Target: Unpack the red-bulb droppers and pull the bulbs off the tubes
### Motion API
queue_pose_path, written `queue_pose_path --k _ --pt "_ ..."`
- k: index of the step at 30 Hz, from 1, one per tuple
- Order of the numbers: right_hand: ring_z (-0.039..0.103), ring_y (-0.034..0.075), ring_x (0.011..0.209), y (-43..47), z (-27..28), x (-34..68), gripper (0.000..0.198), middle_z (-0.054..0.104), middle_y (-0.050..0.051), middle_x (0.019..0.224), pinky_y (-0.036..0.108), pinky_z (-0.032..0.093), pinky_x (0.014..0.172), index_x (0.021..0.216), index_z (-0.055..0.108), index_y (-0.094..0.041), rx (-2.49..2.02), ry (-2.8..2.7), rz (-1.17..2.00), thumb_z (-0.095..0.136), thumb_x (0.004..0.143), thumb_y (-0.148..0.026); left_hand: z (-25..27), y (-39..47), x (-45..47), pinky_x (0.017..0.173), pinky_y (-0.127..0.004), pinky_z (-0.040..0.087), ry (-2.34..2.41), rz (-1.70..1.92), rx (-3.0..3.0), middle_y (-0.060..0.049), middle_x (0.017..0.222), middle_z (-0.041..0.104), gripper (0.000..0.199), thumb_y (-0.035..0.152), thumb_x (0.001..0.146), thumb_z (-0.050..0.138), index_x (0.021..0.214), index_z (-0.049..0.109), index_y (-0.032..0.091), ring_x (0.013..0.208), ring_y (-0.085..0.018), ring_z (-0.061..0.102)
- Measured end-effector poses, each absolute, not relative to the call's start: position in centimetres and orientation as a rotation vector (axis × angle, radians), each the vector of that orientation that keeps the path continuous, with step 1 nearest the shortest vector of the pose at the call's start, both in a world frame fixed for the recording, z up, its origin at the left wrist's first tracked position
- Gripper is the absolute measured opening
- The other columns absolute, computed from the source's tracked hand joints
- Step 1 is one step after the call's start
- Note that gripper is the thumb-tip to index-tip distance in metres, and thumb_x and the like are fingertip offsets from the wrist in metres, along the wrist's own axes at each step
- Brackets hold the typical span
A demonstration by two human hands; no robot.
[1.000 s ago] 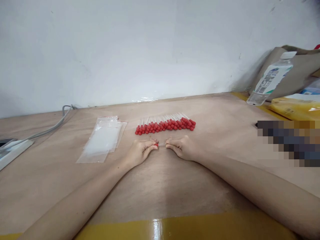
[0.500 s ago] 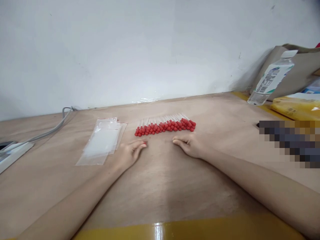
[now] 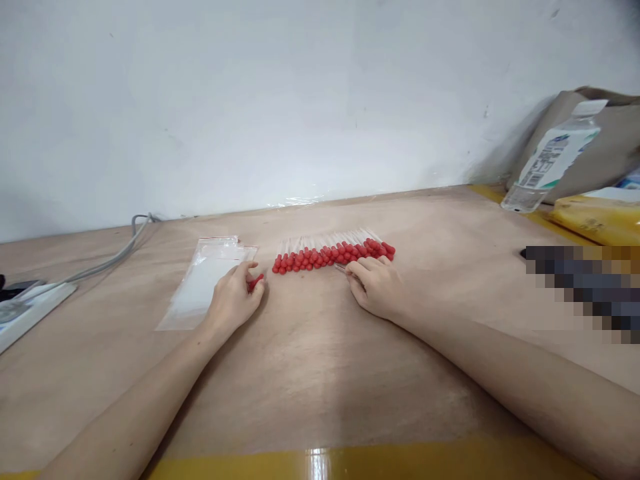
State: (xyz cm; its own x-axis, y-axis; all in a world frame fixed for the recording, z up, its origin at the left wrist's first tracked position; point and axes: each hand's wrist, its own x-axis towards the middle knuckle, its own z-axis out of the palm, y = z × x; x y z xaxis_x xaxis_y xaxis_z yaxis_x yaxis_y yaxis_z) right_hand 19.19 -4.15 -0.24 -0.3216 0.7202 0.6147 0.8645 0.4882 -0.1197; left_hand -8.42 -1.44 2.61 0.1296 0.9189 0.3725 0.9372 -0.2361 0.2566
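A row of red-headed sticks (image 3: 333, 255) lies on the table, with thin pale stems pointing toward the wall. To the left of the row, my left hand (image 3: 235, 293) has its thumb and fingers closed round one or more red-headed pieces (image 3: 255, 283); their stems are hidden. My right hand (image 3: 377, 283) rests at the near right side of the row, fingertips pinched on a thin pale stick (image 3: 341, 268) whose tip pokes out to the left. Flat clear zip bags (image 3: 193, 293) lie stacked beside my left hand, partly covered by it.
A wall (image 3: 300, 100) closes off the back of the table. At right stand a plastic bottle (image 3: 555, 157), a grey-brown bag (image 3: 613, 140) and a yellow packet (image 3: 595, 217). A grey cable (image 3: 113, 262) runs to a white object (image 3: 37, 313) at far left.
My left hand has moved left, toward the bags, with red showing in its fingers. My right hand's fingers have closed on a thin pale stick. The view has shifted slightly.
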Motion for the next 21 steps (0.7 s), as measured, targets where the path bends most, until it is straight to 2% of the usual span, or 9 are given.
queue_pose_path --k 6,9,14,17,21 --pt "0.053 0.016 0.072 -4.2 -1.0 18.2 0.018 0.059 0.005 0.074 0.029 0.035 0.068 0.084 0.061 -0.017 -1.307 -2.087 -0.151 0.044 0.081 -0.017 2.7 -1.7 -8.0 0.063 -0.031 0.044 -1.963 -0.652 -2.353 0.0 0.069 0.058 0.053 0.041 0.075 0.05 0.119 0.037 0.015 0.066 -0.02 0.058" --pt "0.051 0.017 0.073 -4.3 -1.2 18.1 0.018 0.057 0.005 0.074 0.03 0.038 0.069 0.085 0.062 -0.016 -1.28 -2.109 -0.081 0.049 0.081 -0.028 2.6 -1.6 -8.0 0.066 -0.032 0.045 -1.964 -0.664 -2.367 0.0 0.069 0.058 0.056 0.048 0.074 0.051 0.117 0.038 0.016 0.068 -0.02 0.058" --pt "0.052 0.02 0.08 -4.5 -1.0 17.9 0.035 0.056 0.008 0.084 0.033 0.041 0.075 0.091 0.06 -0.015 -1.253 -2.089 -0.006 0.057 0.074 -0.045 2.8 -2.0 -7.7 0.072 -0.035 0.045 -1.853 -0.746 -2.292 -0.005 0.082 0.057 0.058 0.055 0.071 0.053 0.111 0.043 0.015 0.08 -0.024 0.056" --pt "0.053 0.02 0.081 -4.7 -0.6 18.0 0.034 0.058 0.007 0.084 0.033 0.041 0.075 0.092 0.059 -0.016 -1.263 -2.028 0.039 0.057 0.075 -0.045 3.2 -2.6 -6.4 0.079 -0.036 0.042 -1.648 -0.89 -2.243 -0.006 0.088 0.057 0.042 0.05 0.073 0.054 0.097 0.05 0.016 0.088 -0.024 0.052" --pt "0.055 0.018 0.072 -4.8 -0.3 18.5 0.024 0.058 0.001 0.067 0.034 0.038 0.073 0.087 0.059 -0.019 -1.343 -1.956 0.062 0.058 0.074 -0.038 3.9 -2.7 -3.4 0.082 -0.035 0.039 -1.403 -0.863 -2.409 -0.005 0.085 0.056 0.022 0.039 0.076 0.054 0.083 0.056 0.019 0.086 -0.022 0.049"
